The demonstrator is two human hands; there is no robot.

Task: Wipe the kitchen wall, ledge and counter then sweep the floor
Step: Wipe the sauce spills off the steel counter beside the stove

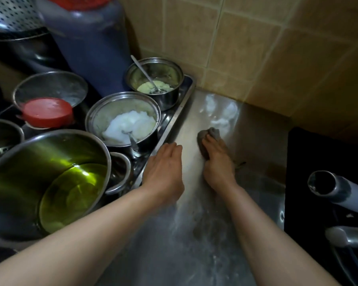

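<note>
A steel counter [196, 240] runs away from me to a corner of tan wall tiles [236, 50]. White foam or smears [219, 112] lie on the counter near that corner. My right hand [217, 166] presses a grey rag [207, 137] onto the counter, fingers curled over it, just short of the foam. My left hand [164, 172] rests with straight fingers against the rim of a steel tray [174, 120] at the counter's left edge.
The tray holds a pot of white stuff [124, 120] with a spoon, a small pot of yellowish paste [155, 79] and a large pot of oil [48, 182]. A red-lidded container [48, 112] and a big dark jug [91, 38] stand behind. Metal handles [337, 188] jut in at right.
</note>
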